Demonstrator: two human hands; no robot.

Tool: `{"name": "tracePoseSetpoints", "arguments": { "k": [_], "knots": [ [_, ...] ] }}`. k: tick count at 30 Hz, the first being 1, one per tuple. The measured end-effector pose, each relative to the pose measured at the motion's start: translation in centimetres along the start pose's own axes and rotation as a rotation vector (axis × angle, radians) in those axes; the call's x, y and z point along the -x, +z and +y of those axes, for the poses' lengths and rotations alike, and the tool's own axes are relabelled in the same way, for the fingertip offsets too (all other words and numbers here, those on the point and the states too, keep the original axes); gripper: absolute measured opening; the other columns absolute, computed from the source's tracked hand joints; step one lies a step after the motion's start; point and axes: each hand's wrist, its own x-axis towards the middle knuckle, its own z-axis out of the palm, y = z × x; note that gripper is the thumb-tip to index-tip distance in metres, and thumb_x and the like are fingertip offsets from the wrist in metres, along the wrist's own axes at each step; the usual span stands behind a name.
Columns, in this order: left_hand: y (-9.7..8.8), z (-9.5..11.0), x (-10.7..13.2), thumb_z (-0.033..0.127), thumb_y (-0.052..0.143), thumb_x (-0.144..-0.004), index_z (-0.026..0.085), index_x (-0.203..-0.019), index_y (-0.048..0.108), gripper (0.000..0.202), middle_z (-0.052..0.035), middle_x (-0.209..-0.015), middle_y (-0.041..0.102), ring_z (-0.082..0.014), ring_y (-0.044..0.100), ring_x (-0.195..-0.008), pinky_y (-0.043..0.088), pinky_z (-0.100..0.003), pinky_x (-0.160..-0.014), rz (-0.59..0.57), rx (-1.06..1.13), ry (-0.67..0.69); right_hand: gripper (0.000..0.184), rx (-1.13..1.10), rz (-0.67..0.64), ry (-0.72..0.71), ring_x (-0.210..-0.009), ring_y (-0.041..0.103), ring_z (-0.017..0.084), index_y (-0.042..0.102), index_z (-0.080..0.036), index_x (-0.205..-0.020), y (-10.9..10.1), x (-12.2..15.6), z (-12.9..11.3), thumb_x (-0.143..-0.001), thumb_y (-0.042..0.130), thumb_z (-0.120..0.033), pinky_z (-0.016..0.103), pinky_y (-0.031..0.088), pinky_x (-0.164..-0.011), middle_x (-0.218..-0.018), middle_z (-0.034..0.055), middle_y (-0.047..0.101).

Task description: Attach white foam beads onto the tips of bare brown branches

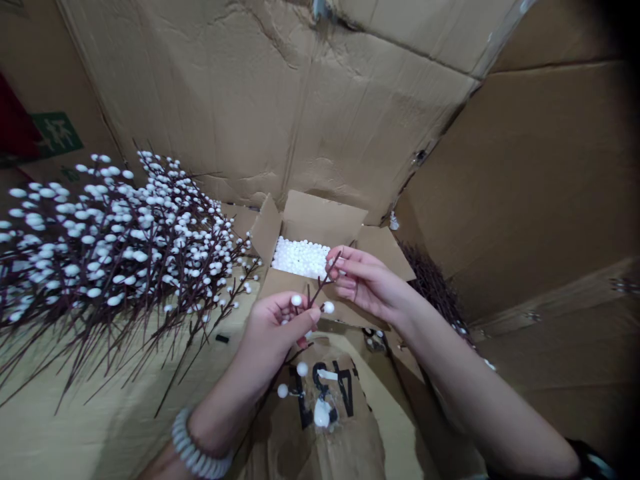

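My left hand (280, 327) is closed round a thin dark-brown artificial berry twig (320, 288), which points up and to the right. White balls (296, 301) sit on short side stems by the thumb, and more hang on lower stems below the hand. At the twig's upper end my right hand (367, 280) is pinched, with a small white ball (332, 263) partly showing at its fingertips; the fingers hide the rest. Just behind both hands stands an open cardboard box (325, 215) filled with loose white balls (299, 257).
A large heap of twigs with white berries (150, 233) lies on the left. Bare brown twigs (433, 283) are bunched at the right. Tall cardboard walls (215, 100) enclose the back and right. A marked cardboard piece (350, 433) lies in front, with a small black piece (223, 339) at left.
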Motion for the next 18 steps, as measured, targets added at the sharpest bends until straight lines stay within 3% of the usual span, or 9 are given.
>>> {"name": "tracePoseSetpoints", "arguments": {
  "k": [3,8,13,18],
  "knots": [
    [0.0,0.0,0.1,0.027,0.070,-0.063,0.015,-0.063,0.060,0.016,0.0043,-0.053,0.052,-0.0070,0.044,-0.047,0.037,-0.017,-0.042,0.001,0.013,-0.005,0.018,-0.011,-0.058,0.016,-0.045,0.037,0.001,0.060,-0.015,-0.073,0.9,1.1,0.6,-0.069,0.077,-0.020,0.012,0.033,-0.042,-0.060,-0.0032,0.056],
    [-0.3,-0.3,-0.1,0.026,0.069,-0.065,0.015,-0.064,0.061,0.014,0.0047,-0.051,0.051,-0.0066,0.042,-0.045,0.035,-0.017,-0.041,-0.013,0.014,0.016,0.019,-0.061,-0.020,0.029,-0.055,0.051,0.004,0.063,-0.016,-0.074,1.8,2.3,1.8,-0.066,0.080,-0.021,0.012,0.037,-0.046,-0.066,-0.0024,0.059],
    [-0.3,-0.5,-0.2,0.026,0.068,-0.065,0.015,-0.064,0.061,0.013,0.0049,-0.052,0.051,-0.0061,0.042,-0.045,0.035,-0.017,-0.041,-0.014,-0.003,0.019,0.017,-0.065,0.028,-0.044,-0.049,0.044,0.003,0.064,-0.018,-0.074,2.4,3.0,2.2,-0.068,0.079,-0.022,0.013,0.032,-0.043,-0.063,-0.0034,0.058],
    [0.0,-0.3,0.0,0.027,0.067,-0.065,0.015,-0.063,0.060,0.015,0.0049,-0.052,0.051,-0.0056,0.041,-0.045,0.035,-0.017,-0.041,0.000,-0.009,0.008,0.015,-0.027,0.062,-0.071,-0.055,0.049,0.005,0.064,-0.018,-0.070,2.8,3.4,2.5,-0.068,0.078,-0.024,0.016,0.034,-0.047,-0.068,-0.0018,0.061]
  ]
}}
